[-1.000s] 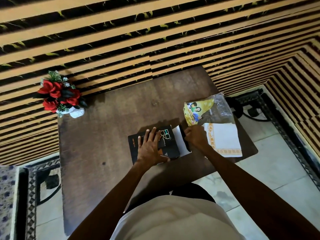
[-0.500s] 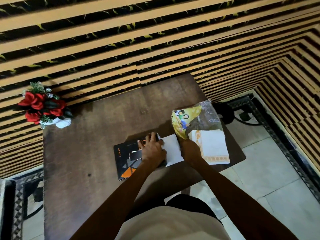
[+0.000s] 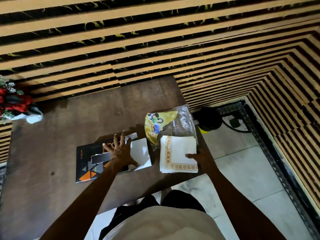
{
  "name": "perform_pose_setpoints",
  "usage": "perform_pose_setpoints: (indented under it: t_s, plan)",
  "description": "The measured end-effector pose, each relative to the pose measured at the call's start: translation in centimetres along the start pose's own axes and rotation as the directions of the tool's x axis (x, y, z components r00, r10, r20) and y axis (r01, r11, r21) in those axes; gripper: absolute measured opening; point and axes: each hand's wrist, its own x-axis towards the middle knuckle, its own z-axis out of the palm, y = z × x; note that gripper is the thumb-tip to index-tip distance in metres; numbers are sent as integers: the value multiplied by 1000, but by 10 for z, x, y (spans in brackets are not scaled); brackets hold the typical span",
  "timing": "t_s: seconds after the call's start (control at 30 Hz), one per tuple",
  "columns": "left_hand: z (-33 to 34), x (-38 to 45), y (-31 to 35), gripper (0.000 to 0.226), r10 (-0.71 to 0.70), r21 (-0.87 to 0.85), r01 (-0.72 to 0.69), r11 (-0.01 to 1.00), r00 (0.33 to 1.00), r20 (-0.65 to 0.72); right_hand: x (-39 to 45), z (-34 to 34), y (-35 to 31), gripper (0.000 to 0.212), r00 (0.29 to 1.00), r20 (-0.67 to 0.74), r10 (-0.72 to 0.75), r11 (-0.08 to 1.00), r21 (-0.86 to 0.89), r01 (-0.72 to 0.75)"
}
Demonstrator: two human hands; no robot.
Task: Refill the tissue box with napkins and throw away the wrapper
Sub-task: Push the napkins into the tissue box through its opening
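Right hand (image 3: 201, 155) grips napkins (image 3: 180, 153) on table (image 3: 52, 144).

From my remote station, I look down on a dark wooden table (image 3: 52, 196) set against a striped wall. The left hand (image 3: 121, 153) lies flat, fingers spread, on the black tissue box (image 3: 86, 163), whose white flap (image 3: 140, 153) stands open. The right hand (image 3: 199, 156) grips the near right edge of a stack of white napkins (image 3: 180, 149) with gold borders. Behind the stack lies the yellow printed wrapper (image 3: 159, 125). Red flowers (image 3: 13, 104) sit at the table's far left corner.
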Motion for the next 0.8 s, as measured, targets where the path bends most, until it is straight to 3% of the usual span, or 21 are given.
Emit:
perform_pose_setpoints:
  t_s: [0.17, 0.33, 0.43, 0.57, 0.63, 0.73, 0.8]
  plan:
    - [1, 2, 1, 137, -4, 7, 4, 1000, 1000, -10, 1, -8, -14, 7, 982, 171, 78, 996, 38, -86]
    - [4, 2, -1, 145, 20, 19, -19, 1000, 999, -31, 8, -17, -13, 24, 937, 339, 90, 992, 48, -112]
    - [6, 0, -4, 151, 27, 23, -26, 999, 998, -50, 7, -16, -8, 30, 927, 367, 78, 987, 100, -123]
    - [10, -2, -6, 154, 49, 66, -45, 997, 997, -64, -3, -23, -12, 28, 939, 330, -97, 991, 120, 60]
    - [10, -3, -6, 155, 64, 92, -58, 994, 996, -62, -4, -27, -15, 32, 924, 336, -181, 966, 237, 103]
    - [6, -6, -6, 156, 68, 83, -63, 995, 996, -57, -17, -12, -32, 32, 876, 416, -242, 856, 516, -9]
    - [4, -8, -8, 156, 85, 45, -83, 996, 995, -58, -24, 13, -47, 38, 830, 492, -262, 816, 572, -82]
